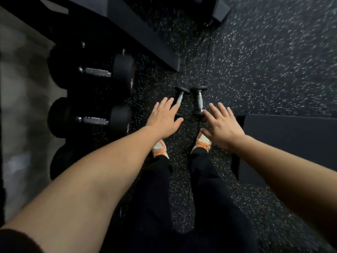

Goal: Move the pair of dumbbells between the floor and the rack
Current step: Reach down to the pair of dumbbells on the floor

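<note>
Two small dumbbells with black heads and chrome handles lie side by side on the speckled floor ahead of my feet: the left dumbbell (180,96) and the right dumbbell (200,100). My left hand (164,121) hovers over the near end of the left one, fingers spread, holding nothing. My right hand (221,126) is spread just right of the right dumbbell's near head, also holding nothing. The rack (76,39) stands at the left with large dumbbells on it.
Two big black dumbbells (102,72) (96,121) rest on the rack at left. A dark bench base (144,31) runs diagonally at the top. A dark padded bench (288,143) sits at right. My orange-and-white shoes (160,148) stand just behind the small dumbbells.
</note>
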`<state>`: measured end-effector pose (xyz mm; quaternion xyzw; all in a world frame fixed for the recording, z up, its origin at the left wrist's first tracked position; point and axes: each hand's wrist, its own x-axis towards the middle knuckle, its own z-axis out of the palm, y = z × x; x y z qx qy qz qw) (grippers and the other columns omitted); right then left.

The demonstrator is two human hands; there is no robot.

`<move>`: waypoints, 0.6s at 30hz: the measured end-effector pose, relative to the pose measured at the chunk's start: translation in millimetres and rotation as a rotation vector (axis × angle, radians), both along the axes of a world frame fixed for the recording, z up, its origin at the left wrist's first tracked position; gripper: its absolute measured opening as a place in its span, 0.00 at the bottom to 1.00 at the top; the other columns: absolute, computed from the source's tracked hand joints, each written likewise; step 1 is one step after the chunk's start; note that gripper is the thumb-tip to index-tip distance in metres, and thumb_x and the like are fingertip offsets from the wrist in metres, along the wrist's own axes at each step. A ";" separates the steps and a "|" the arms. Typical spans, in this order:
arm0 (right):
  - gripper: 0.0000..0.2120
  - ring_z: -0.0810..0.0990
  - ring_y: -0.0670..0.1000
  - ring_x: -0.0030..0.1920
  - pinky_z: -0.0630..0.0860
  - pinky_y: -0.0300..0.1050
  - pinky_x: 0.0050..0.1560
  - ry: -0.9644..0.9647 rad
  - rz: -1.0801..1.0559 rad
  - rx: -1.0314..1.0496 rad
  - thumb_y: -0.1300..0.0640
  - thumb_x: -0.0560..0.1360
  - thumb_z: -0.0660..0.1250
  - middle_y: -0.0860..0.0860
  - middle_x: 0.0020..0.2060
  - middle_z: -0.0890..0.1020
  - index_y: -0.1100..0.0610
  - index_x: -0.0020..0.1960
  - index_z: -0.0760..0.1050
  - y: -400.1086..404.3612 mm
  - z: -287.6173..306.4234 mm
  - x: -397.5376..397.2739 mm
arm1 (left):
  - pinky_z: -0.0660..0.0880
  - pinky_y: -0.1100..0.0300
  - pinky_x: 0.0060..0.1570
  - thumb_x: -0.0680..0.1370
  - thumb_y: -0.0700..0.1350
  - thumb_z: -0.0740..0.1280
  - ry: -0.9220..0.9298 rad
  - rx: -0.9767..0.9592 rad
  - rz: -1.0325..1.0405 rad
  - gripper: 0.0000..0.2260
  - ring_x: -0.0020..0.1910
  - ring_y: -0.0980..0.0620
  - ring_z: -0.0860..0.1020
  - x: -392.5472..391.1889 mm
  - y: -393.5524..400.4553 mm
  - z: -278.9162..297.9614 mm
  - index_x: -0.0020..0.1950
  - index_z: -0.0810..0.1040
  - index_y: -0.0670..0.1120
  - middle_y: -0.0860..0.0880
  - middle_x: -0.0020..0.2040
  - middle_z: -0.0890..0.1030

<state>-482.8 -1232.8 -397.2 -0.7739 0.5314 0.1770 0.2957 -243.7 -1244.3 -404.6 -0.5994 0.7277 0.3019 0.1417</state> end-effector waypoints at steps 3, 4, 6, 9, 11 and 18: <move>0.35 0.46 0.61 0.79 0.45 0.60 0.77 0.000 -0.004 0.032 0.37 0.79 0.55 0.56 0.81 0.53 0.53 0.80 0.54 -19.0 -61.6 -5.5 | 0.44 0.48 0.75 0.80 0.59 0.55 -0.008 0.031 0.002 0.30 0.79 0.45 0.48 -7.9 -15.0 -63.4 0.78 0.58 0.49 0.44 0.80 0.55; 0.35 0.46 0.61 0.79 0.45 0.60 0.77 0.004 -0.010 0.043 0.37 0.79 0.55 0.56 0.81 0.53 0.53 0.80 0.54 -25.0 -84.8 -6.8 | 0.44 0.48 0.75 0.79 0.59 0.56 -0.010 0.046 -0.001 0.30 0.79 0.45 0.48 -9.9 -20.0 -87.1 0.79 0.57 0.49 0.44 0.80 0.54; 0.35 0.47 0.62 0.79 0.46 0.59 0.77 0.022 -0.029 0.070 0.37 0.79 0.56 0.58 0.80 0.53 0.53 0.80 0.55 -36.0 -132.6 -8.6 | 0.44 0.48 0.75 0.80 0.59 0.56 -0.023 0.079 -0.009 0.30 0.79 0.45 0.48 -12.8 -29.6 -136.7 0.79 0.56 0.49 0.43 0.80 0.54; 0.34 0.48 0.62 0.79 0.47 0.59 0.77 0.037 -0.052 0.096 0.38 0.79 0.56 0.60 0.80 0.53 0.53 0.79 0.55 -50.4 -208.4 -6.4 | 0.44 0.47 0.75 0.80 0.59 0.56 -0.029 0.094 -0.018 0.30 0.79 0.44 0.48 -15.4 -45.5 -213.8 0.79 0.56 0.49 0.43 0.80 0.54; 0.33 0.49 0.63 0.79 0.48 0.59 0.77 0.046 -0.049 0.110 0.39 0.79 0.57 0.60 0.80 0.54 0.53 0.79 0.56 -58.8 -257.7 -2.3 | 0.45 0.48 0.75 0.80 0.58 0.56 -0.020 0.087 -0.022 0.30 0.79 0.44 0.49 -17.9 -55.5 -264.0 0.79 0.56 0.48 0.42 0.80 0.54; 0.32 0.49 0.65 0.78 0.50 0.59 0.77 0.051 -0.081 0.163 0.43 0.80 0.58 0.62 0.80 0.51 0.52 0.80 0.54 -79.9 -399.2 14.3 | 0.48 0.48 0.75 0.80 0.56 0.59 0.020 0.060 0.034 0.31 0.78 0.43 0.50 -25.4 -71.3 -409.5 0.79 0.52 0.47 0.40 0.80 0.52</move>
